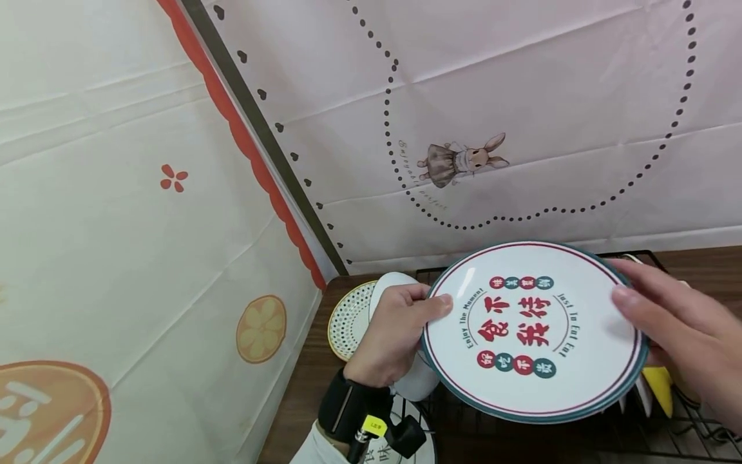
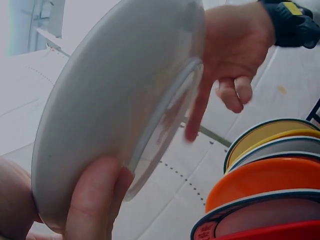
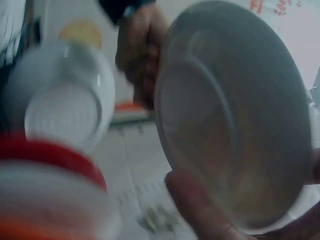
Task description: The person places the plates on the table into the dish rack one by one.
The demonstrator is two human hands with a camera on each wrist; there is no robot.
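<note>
White printed plate point(image 1: 533, 330), lower right: stiff, likely slick and breakable; left hand point(image 1: 394, 335) and right hand point(image 1: 678, 328) pinch opposite rims.

The white plate point(image 1: 533, 332) has a green-and-red rim with red and green characters. The plate behind point(image 1: 348, 319) is yellow-rimmed with green dots. The bench point(image 1: 301, 399) is dark brown.

The printed plate point(image 1: 533, 328) hides most of the dish rack point(image 1: 684, 425); right hand point(image 1: 684, 335) is cut off at the frame edge.

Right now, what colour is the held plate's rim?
Dark teal with a thin red inner line, on the plate; clearest in the head view.
</note>
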